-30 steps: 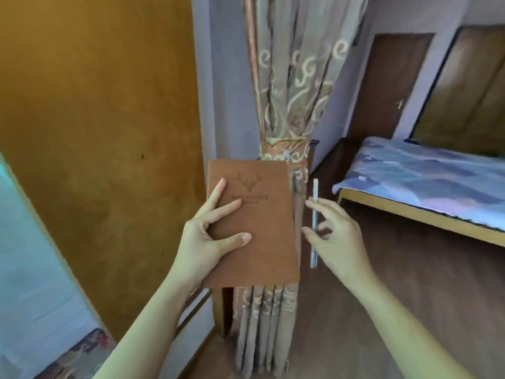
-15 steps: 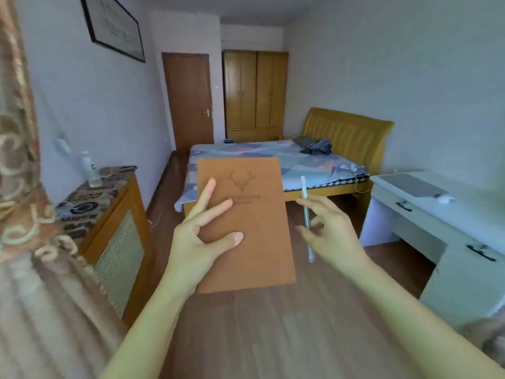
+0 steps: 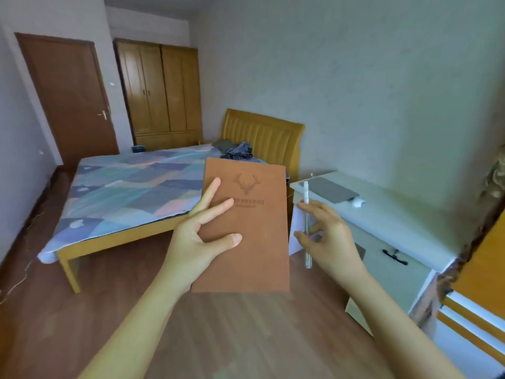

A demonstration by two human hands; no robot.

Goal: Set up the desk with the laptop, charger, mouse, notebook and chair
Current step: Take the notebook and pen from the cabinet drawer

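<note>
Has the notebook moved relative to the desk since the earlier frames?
Yes. The notebook, in the left hand, now sits beside the white desk, carried closer as the person turned.

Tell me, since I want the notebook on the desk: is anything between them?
Nothing visible blocks it. The notebook is in the left hand, with open floor up to the desk.

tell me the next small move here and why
Probably step toward the white desk and lay the brown notebook on its bare top. The left hand holds the notebook upright in mid-air, the right hand holds a pen, and the closed laptop and mouse already sit there.
</note>
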